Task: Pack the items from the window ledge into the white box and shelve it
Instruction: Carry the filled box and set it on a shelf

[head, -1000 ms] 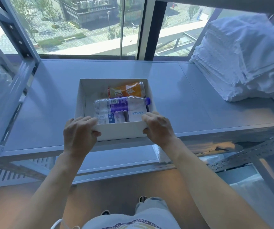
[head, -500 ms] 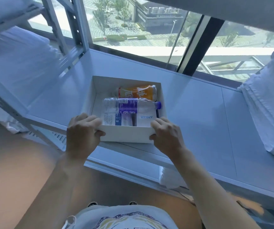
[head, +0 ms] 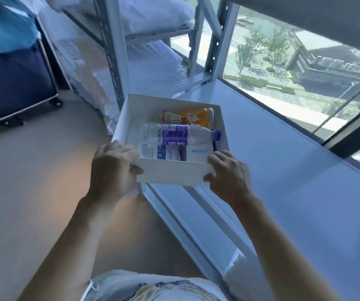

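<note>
At the far left stood a blue fabric cart (head: 11, 83) on small wheels, and next to it a grey metal rack (head: 114, 51) whose shelves held soft white folded linen (head: 153, 68). The white box (head: 174, 172), thin stiff card with an open top, was held in the air near the left end of the smooth pale ledge (head: 294, 170). The left hand (head: 111, 170) gripped its near left corner, fingers curled over the rim and thumb against the wall; the right hand (head: 229, 174) clasped the near right corner likewise. Inside lay an orange packet (head: 187, 118), a clear ribbed bottle (head: 174, 135) with a purple label and cap, and a flat white carton (head: 196, 152) (glossy, printed). Packing looked finished; I judged the shelving step was in hand, and it would need a level carry to the rack and a free shelf.
</note>
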`<state>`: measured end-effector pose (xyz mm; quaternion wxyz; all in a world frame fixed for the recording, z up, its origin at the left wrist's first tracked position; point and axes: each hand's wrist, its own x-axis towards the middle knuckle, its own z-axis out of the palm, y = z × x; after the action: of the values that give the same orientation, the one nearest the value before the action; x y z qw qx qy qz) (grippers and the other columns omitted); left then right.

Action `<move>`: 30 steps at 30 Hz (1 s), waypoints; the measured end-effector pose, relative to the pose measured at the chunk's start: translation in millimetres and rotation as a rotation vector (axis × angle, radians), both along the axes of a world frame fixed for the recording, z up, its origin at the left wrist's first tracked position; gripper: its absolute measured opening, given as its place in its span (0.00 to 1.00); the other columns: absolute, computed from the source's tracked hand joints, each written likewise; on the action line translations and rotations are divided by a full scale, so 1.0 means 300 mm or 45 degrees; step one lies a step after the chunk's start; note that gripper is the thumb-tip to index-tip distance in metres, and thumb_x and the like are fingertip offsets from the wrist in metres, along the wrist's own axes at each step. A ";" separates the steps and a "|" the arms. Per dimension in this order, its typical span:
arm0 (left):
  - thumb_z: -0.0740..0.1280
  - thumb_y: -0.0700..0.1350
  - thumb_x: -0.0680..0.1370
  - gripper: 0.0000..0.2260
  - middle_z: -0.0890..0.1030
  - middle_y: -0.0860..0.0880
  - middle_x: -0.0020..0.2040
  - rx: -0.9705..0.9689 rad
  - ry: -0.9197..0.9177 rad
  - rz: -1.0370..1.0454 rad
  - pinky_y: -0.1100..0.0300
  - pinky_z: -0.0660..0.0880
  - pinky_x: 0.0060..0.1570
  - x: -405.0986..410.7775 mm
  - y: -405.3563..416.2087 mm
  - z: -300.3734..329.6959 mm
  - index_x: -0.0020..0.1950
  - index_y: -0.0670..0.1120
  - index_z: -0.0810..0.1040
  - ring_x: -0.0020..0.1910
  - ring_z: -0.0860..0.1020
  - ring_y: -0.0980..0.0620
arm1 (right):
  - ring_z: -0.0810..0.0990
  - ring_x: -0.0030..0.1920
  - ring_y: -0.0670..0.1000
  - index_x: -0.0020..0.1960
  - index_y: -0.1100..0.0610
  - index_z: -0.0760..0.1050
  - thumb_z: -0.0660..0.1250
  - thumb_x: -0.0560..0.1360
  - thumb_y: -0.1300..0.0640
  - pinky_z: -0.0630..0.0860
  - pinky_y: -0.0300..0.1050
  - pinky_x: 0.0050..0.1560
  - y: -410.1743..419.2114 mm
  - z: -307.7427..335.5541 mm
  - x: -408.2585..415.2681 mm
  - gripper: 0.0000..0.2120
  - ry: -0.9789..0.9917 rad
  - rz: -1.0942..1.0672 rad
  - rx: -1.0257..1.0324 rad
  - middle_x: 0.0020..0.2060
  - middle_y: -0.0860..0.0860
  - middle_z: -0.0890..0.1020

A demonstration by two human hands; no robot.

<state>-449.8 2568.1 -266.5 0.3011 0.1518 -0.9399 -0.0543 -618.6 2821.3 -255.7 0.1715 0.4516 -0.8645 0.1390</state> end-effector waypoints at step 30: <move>0.87 0.42 0.56 0.21 0.70 0.54 0.32 0.084 0.040 0.793 0.58 0.63 0.35 1.509 -0.614 0.105 0.35 0.46 0.76 0.34 0.70 0.46 | 0.80 0.38 0.50 0.42 0.52 0.77 0.88 0.52 0.55 0.68 0.38 0.29 -1.206 0.051 1.084 0.25 -0.002 0.902 -0.009 0.37 0.44 0.81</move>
<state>2.8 2384.1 -235.0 0.3126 0.4412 -0.8412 0.0076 -293.3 2459.5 -240.2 0.1136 0.7229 -0.6536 0.1931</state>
